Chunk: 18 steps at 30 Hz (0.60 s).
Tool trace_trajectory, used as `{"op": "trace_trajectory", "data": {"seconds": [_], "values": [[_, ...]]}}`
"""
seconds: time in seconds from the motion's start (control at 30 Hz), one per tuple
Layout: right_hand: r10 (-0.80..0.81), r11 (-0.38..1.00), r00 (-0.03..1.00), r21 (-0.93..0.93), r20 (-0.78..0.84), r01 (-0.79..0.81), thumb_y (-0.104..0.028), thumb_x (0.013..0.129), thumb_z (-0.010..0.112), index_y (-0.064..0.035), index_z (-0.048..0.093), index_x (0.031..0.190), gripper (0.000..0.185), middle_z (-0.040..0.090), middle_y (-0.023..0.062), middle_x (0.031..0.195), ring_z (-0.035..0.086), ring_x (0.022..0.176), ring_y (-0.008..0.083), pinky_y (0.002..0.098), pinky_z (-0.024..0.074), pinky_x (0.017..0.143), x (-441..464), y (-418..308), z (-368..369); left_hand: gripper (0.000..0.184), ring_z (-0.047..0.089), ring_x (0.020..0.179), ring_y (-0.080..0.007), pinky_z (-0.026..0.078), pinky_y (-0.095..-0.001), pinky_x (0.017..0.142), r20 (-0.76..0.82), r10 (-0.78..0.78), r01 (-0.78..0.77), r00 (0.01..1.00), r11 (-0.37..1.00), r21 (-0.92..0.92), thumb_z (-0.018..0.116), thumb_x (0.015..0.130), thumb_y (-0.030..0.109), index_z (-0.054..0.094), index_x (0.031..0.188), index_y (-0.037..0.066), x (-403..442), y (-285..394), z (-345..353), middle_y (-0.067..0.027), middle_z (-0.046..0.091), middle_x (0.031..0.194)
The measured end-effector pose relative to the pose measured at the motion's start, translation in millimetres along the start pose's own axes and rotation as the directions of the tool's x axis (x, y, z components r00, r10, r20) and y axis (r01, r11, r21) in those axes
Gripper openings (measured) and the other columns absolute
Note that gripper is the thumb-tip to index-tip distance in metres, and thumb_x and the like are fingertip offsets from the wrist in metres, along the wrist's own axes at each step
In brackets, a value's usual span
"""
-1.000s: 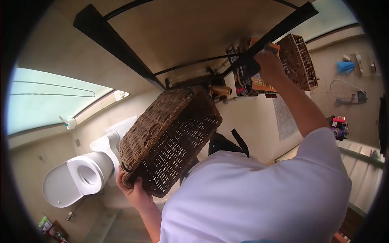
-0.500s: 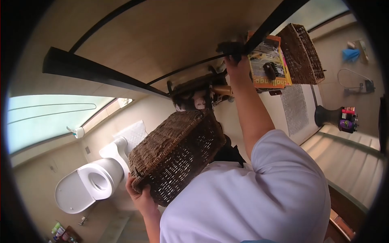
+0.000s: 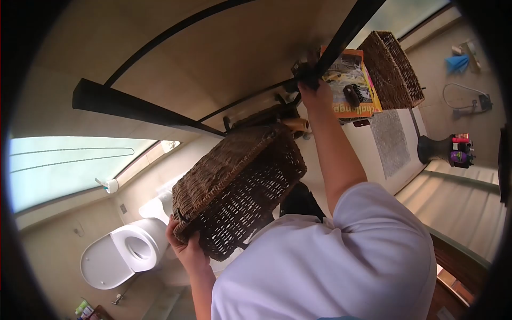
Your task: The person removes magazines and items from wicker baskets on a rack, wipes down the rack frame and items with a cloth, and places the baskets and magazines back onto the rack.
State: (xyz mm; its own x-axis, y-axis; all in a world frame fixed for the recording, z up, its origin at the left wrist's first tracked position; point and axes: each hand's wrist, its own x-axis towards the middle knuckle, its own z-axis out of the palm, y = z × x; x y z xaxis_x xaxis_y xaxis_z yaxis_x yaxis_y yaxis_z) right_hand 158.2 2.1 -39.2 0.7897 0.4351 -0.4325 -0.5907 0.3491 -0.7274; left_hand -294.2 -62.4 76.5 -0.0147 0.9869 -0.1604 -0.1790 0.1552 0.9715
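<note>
My left hand (image 3: 188,246) grips the near end of a brown woven basket (image 3: 229,176), fingers on the outside and thumb over the rim. The basket is tilted, with its openwork side towards me. My right hand (image 3: 316,95) is closed on a small dark object (image 3: 305,73) beside the black metal frame (image 3: 341,40); what it is cannot be made out. Just right of that hand lies an orange magazine (image 3: 346,109) with a dark bristly item (image 3: 352,95) on it.
A second woven basket (image 3: 392,69) stands beyond the magazine. The frame's long bars cross the upper view. A white toilet (image 3: 140,248) with its lid up is at the left. Bottles (image 3: 460,149) stand on a dark stool (image 3: 434,149) at the right.
My right hand has moved left off the magazines with the dark object, uncovering the orange cover and the bristly item. The basket in my left hand has shifted slightly right in view.
</note>
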Motion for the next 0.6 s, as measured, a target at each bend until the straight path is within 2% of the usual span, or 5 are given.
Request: {"op": "trace_trajectory", "data": {"seconds": [0.07,0.13,0.17,0.37,0.6], "values": [[-0.26,0.37,0.927,-0.858,0.272,0.355,-0.014,0.085,0.046,-0.0046,0.042,0.112,0.029,0.049,0.0144,0.109,0.051,0.099,0.0305,0.0451,0.0442,0.078,8,11,-2,0.057,0.049,0.102,-0.0225,0.044,-0.0333,0.087,0.017,-0.001,0.001,1.0,1.0,-0.018,0.049,0.065,-0.014,0.043,0.116,0.01,0,0,1,-0.0094,0.048,0.111],[-0.068,0.997,0.998,-0.038,-0.005,0.068,-0.012,0.084,0.051,-0.0069,0.038,0.115,0.034,0.048,0.0137,0.11,0.052,0.098,0.0303,0.0453,0.0453,0.075,5,13,14,0.057,0.048,0.104,-0.0224,0.043,-0.0335,0.088,0.034,-0.012,0.014,0.999,0.999,-0.038,0.049,0.065,-0.015,0.044,0.116,0.01,0,6,5,-0.0092,0.048,0.113],[0.11,0.871,0.993,0.484,-0.034,-0.08,-0.011,0.083,0.053,-0.0081,0.037,0.116,0.037,0.048,0.0133,0.111,0.052,0.098,0.0302,0.0454,0.0458,0.074,0,16,17,0.057,0.047,0.105,-0.0223,0.042,-0.0334,0.089,0.036,-0.037,0.038,0.999,0.999,-0.012,0.048,0.065,-0.015,0.044,0.116,0.011,-1,5,-1,-0.0091,0.047,0.115],[-0.176,0.98,0.984,0.097,0.036,0.172,-0.008,0.081,0.058,-0.0131,0.028,0.119,0.049,0.045,0.0096,0.11,0.049,0.097,0.0236,0.0444,0.0443,0.073,-79,-19,2,0.057,0.045,0.109,-0.0219,0.04,-0.0323,0.091,0.071,-0.092,0.087,0.993,0.994,0.067,0.045,0.066,-0.016,0.044,0.116,0.011,9,11,-2,-0.0089,0.044,0.121],[-0.023,0.992,0.962,0.115,-0.271,0.056,-0.015,0.082,0.056,-0.014,0.036,0.116,0.039,0.049,0.0063,0.102,0.047,0.098,0.0191,0.039,0.0426,0.076,-48,-21,85,0.058,0.044,0.112,-0.0228,0.039,-0.0329,0.093,0.147,-0.1,0.082,0.984,0.989,0.127,0.044,0.067,-0.017,0.044,0.117,0.011,18,4,-1,-0.0098,0.042,0.126]]}}
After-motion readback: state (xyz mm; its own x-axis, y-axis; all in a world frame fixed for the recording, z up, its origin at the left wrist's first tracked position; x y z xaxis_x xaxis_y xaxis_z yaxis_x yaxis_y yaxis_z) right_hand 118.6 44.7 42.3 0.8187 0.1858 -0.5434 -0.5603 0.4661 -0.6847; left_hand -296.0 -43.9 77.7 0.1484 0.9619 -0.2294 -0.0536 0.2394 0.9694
